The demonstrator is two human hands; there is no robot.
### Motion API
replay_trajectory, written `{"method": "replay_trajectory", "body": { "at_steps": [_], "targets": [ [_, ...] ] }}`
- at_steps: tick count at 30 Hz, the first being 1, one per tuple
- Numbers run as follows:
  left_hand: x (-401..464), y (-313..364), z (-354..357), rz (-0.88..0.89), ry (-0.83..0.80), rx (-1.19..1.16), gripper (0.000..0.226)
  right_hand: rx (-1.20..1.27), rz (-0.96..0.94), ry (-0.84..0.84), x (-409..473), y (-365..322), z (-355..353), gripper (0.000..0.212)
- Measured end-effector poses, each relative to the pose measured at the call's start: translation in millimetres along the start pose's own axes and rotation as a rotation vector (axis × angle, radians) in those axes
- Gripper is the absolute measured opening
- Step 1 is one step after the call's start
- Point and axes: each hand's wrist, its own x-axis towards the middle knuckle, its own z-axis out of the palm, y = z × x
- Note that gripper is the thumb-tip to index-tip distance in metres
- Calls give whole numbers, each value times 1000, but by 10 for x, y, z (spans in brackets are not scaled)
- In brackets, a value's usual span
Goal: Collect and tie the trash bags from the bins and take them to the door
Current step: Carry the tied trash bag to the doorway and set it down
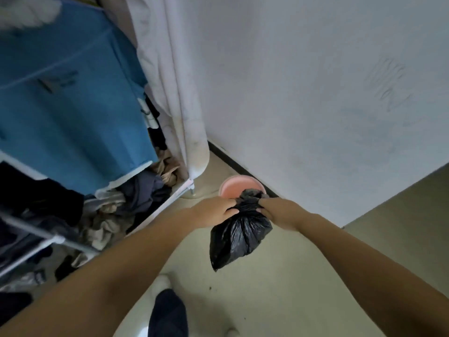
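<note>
A small black trash bag (239, 233) hangs in the air above the floor, lifted out of a pink bin (237, 187) that stands against the wall behind it. My left hand (215, 210) grips the bunched neck of the bag from the left. My right hand (277, 210) grips the same neck from the right. The gathered top of the bag pokes up between my fingers. The bag's body bulges below my hands and tapers to a point at the bottom.
A white wall (315, 93) rises right behind the bin. A fabric wardrobe with a blue cover (73, 105) and a white curtain (179, 93) stands to the left, with clothes piled (121, 203) on its lower shelf. My foot in a dark slipper (168, 312) is on the beige floor (279, 288).
</note>
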Motion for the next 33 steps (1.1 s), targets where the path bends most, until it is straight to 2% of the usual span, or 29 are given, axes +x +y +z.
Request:
{"method": "replay_trajectory", "body": {
  "at_steps": [6, 9, 12, 15, 17, 22, 29, 33],
  "targets": [
    [-983, 49, 296, -312, 54, -139, 29, -62, -239, -128, 61, -571, 175, 35],
    [-1578, 67, 439, -449, 105, -176, 31, -111, -388, -154, -6, -1092, 259, 24],
    [-2261, 129, 679, -585, 194, -258, 30, -191, -536, -180, -104, -1698, 419, 34],
    [-2992, 251, 1029, -753, 270, -297, 31, -212, -714, -230, -228, -2244, 733, 23],
    [-3492, 370, 1297, -852, 317, -346, 32, -280, -812, -246, -361, -2640, 972, 29],
    [-4729, 903, 1967, -1049, 442, -412, 32, -398, -1099, -251, -1033, -3641, 1567, 25],
    [-6346, 1887, 2920, -1322, 515, -459, 33, -477, -1384, -285, -2325, -4822, 2510, 32],
    [-7109, 2394, 3412, -1451, 532, -504, 32, -567, -1544, -330, -3023, -5430, 3037, 27]
  ]
}}
